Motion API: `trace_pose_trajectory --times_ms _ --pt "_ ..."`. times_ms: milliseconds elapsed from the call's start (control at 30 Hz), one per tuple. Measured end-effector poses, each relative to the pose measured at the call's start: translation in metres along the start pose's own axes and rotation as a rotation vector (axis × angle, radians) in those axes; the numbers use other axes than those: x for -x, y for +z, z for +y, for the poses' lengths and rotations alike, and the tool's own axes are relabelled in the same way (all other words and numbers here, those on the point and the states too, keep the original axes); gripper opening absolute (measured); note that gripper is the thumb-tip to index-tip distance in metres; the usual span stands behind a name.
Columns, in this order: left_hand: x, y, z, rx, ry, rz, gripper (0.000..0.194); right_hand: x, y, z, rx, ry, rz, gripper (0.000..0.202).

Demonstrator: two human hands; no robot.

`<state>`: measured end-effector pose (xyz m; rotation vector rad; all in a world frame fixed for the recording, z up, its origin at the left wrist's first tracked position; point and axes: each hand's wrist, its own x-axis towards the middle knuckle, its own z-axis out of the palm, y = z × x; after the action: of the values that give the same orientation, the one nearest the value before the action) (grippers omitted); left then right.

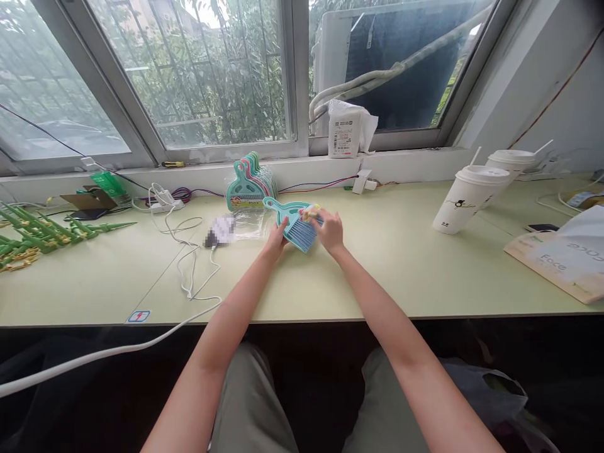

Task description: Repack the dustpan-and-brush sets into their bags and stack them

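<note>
My left hand [276,239] grips the lower left side of a small turquoise dustpan [282,207], its thumb on the front. The dustpan is tilted above the table, with its looped handle toward the upper left. A brush with pale blue bristles [302,234] lies against its face. My right hand [331,231] is closed at the upper right of the brush, fingertips pinching a small yellow and pink label [310,213]. Behind them, several similar dustpan sets [246,189] in turquoise and pink stand in a row, with clear plastic wrapping [250,225] on the table before them.
White cables [191,270] run across the left of the table [396,270], near a blurred-out object [219,231]. Green plant stems [56,233] lie far left. Two white lidded cups [469,198] with straws and a paper bag [557,255] stand right. A white package [346,129] rests on the windowsill.
</note>
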<state>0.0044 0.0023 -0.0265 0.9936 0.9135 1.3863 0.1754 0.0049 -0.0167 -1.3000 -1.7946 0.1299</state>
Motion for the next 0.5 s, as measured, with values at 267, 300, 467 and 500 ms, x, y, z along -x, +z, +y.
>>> trace_pose_trajectory --times_ms 267,300,467,500 --pt "-0.003 -0.008 0.001 -0.005 0.012 0.182 0.035 0.015 0.018 -0.007 0.113 -0.17 -0.422 0.053" --pt "-0.003 -0.009 0.001 -0.006 0.01 0.189 0.036 0.014 0.018 -0.006 0.098 -0.149 -0.43 0.053" --pt "0.0 -0.004 0.005 0.02 0.032 0.136 0.038 0.01 0.019 -0.003 0.047 -0.059 -0.333 0.051" --pt "0.0 -0.003 0.006 0.022 0.037 0.12 0.039 0.009 0.019 -0.003 0.044 -0.049 -0.298 0.05"
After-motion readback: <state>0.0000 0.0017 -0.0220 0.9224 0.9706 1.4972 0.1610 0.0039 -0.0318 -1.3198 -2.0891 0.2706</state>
